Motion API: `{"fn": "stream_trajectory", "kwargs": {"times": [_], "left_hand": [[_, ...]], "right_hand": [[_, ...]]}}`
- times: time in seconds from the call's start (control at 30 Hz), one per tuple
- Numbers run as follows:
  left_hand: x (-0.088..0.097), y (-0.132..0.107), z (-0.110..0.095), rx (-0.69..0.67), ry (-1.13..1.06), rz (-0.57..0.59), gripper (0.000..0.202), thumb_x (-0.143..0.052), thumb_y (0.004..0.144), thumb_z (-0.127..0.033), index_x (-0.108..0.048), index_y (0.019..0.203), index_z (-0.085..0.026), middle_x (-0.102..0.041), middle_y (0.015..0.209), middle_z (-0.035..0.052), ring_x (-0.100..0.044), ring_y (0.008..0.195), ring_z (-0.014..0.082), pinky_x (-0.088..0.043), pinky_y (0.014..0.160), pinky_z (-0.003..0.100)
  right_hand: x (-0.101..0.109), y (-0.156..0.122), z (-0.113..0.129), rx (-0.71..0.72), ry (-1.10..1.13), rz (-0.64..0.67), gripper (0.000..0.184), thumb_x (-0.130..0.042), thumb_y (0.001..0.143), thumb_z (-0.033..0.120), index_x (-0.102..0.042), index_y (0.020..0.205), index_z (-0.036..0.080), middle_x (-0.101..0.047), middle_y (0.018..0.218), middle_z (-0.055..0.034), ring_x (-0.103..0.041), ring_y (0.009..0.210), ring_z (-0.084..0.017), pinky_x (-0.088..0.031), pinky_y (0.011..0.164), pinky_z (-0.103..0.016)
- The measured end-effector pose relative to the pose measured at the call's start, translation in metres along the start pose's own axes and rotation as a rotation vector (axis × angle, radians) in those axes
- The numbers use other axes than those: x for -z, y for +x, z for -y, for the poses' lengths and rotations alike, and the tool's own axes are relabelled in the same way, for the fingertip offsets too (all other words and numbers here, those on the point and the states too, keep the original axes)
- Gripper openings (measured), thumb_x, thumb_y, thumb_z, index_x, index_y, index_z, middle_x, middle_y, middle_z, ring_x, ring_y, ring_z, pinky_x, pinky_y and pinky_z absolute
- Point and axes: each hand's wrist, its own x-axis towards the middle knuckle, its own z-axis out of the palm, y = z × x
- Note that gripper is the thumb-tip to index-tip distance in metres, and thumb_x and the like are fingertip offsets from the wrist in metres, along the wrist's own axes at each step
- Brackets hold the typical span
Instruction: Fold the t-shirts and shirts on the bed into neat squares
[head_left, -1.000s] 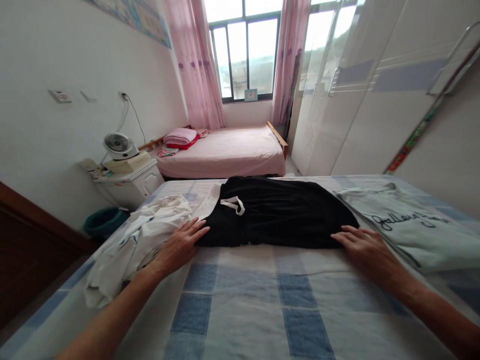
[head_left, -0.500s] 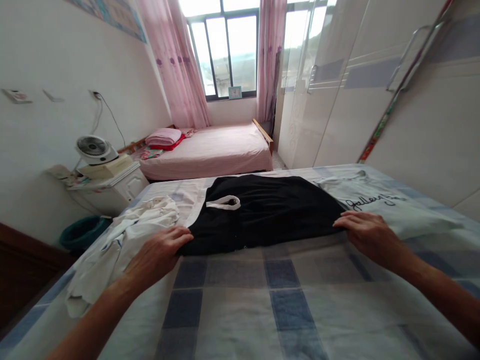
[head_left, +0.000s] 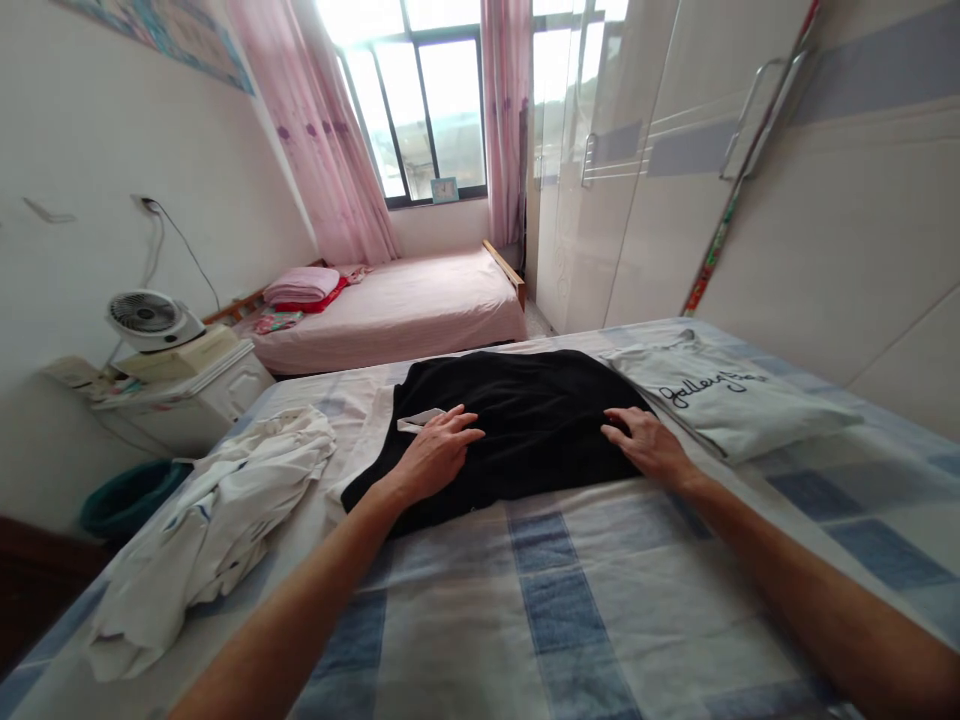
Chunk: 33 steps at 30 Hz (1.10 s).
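A black garment with white trim (head_left: pixel 525 400) lies spread on the checked bedsheet (head_left: pixel 600 590). Over its left part is my left hand (head_left: pixel 439 452), fingers apart, beside the white band (head_left: pixel 412 422) that it partly covers. My right hand (head_left: pixel 646 442) is at the garment's right part with its fingers spread and curved. Neither hand grips the cloth; whether the fingertips touch it I cannot tell. To the right lies a folded pale T-shirt (head_left: pixel 757 410) with dark lettering. On the left is a crumpled white garment (head_left: pixel 217 530).
Behind this bed stands a second bed with a pink sheet (head_left: pixel 405 305). A white fan (head_left: pixel 154 318) sits on a cabinet (head_left: pixel 202 385) at left, above a dark green bin (head_left: pixel 131 495). A glossy white wardrobe (head_left: pixel 675 220) lines the right side.
Both hands have let go of the garment's near corners and moved inward over it. The camera view has shifted a little to the right.
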Motion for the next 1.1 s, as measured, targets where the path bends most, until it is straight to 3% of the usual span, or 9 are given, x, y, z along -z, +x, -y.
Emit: {"fn": "stream_trajectory", "kwargs": {"times": [0.13,0.23,0.4,0.53,0.63,0.77,0.87,0.97,1.1], "left_hand": [[-0.022,0.007,0.013,0.048,0.008,-0.047,0.034,-0.047,0.081,-0.01,-0.065,0.108,-0.019,-0.063,0.113,0.0088,-0.053,0.116,0.0255,-0.039,0.102,0.047],[-0.025,0.002,0.022,0.077,-0.053,-0.09,0.029,-0.048,0.083,-0.016,-0.065,0.107,-0.017,-0.063,0.107,0.0084,-0.058,0.104,0.022,-0.044,0.098,0.041],[-0.023,-0.006,0.03,0.119,-0.155,-0.093,0.035,-0.044,0.081,-0.013,-0.064,0.109,-0.019,-0.06,0.115,0.0063,-0.054,0.111,0.0215,-0.043,0.099,0.04],[-0.03,-0.006,0.031,0.11,-0.129,-0.12,0.036,-0.054,0.078,-0.017,-0.062,0.112,-0.02,-0.06,0.115,0.0066,-0.051,0.115,0.0234,-0.041,0.101,0.042],[-0.035,-0.004,0.031,0.112,-0.118,-0.159,0.027,-0.051,0.083,-0.019,-0.063,0.107,-0.021,-0.061,0.112,0.0058,-0.053,0.112,0.0224,-0.042,0.1,0.042],[-0.037,-0.003,0.03,0.117,-0.124,-0.188,0.02,-0.05,0.085,-0.019,-0.063,0.1,-0.022,-0.062,0.108,0.0045,-0.057,0.105,0.0207,-0.044,0.097,0.041],[-0.037,-0.002,0.029,0.114,-0.125,-0.205,0.021,-0.049,0.086,-0.018,-0.063,0.1,-0.023,-0.062,0.109,0.0043,-0.057,0.104,0.02,-0.044,0.096,0.041],[-0.038,-0.001,0.027,0.121,-0.128,-0.213,0.018,-0.049,0.086,-0.019,-0.064,0.096,-0.022,-0.063,0.107,0.0042,-0.057,0.102,0.0194,-0.044,0.096,0.04],[-0.038,0.001,0.023,0.174,-0.124,-0.244,0.014,-0.048,0.087,-0.02,-0.061,0.084,-0.021,-0.063,0.101,0.0043,-0.057,0.097,0.0193,-0.044,0.093,0.04]], "right_hand": [[-0.009,-0.002,-0.002,-0.029,0.084,-0.036,0.025,-0.051,0.079,0.033,-0.066,0.094,0.02,-0.067,0.092,-0.0064,-0.061,0.088,-0.022,-0.047,0.08,-0.036],[-0.003,-0.004,0.0,-0.089,0.21,-0.079,0.019,-0.05,0.076,0.03,-0.064,0.085,0.022,-0.067,0.084,-0.0033,-0.061,0.08,-0.02,-0.047,0.075,-0.034],[0.007,-0.009,0.001,-0.156,0.428,-0.117,0.017,-0.05,0.075,0.029,-0.059,0.088,0.021,-0.066,0.082,-0.0016,-0.062,0.077,-0.018,-0.048,0.074,-0.032],[0.013,-0.011,0.001,-0.129,0.617,0.023,0.03,-0.049,0.079,0.029,-0.058,0.107,0.023,-0.068,0.09,-0.0015,-0.063,0.086,-0.019,-0.049,0.078,-0.033],[0.02,-0.013,0.009,-0.059,0.664,0.139,0.046,-0.049,0.082,0.034,-0.051,0.128,0.028,-0.064,0.116,-0.0019,-0.061,0.103,-0.02,-0.047,0.09,-0.036],[0.026,-0.015,0.019,0.011,0.584,0.177,0.034,-0.051,0.083,0.037,-0.066,0.111,0.026,-0.069,0.11,-0.0007,-0.062,0.103,-0.022,-0.046,0.093,-0.034],[0.029,-0.018,0.02,0.001,0.498,0.063,0.027,-0.047,0.084,0.031,-0.07,0.095,0.024,-0.072,0.092,-0.0005,-0.066,0.087,-0.02,-0.051,0.082,-0.031],[0.033,-0.02,0.02,0.049,0.442,-0.097,0.027,-0.045,0.081,0.024,-0.069,0.093,0.026,-0.071,0.094,-0.0007,-0.066,0.089,-0.019,-0.05,0.084,-0.032],[0.037,-0.022,0.023,0.118,0.411,-0.153,0.028,-0.044,0.079,0.02,-0.07,0.089,0.026,-0.071,0.094,-0.0015,-0.065,0.091,-0.02,-0.05,0.086,-0.033]]}}
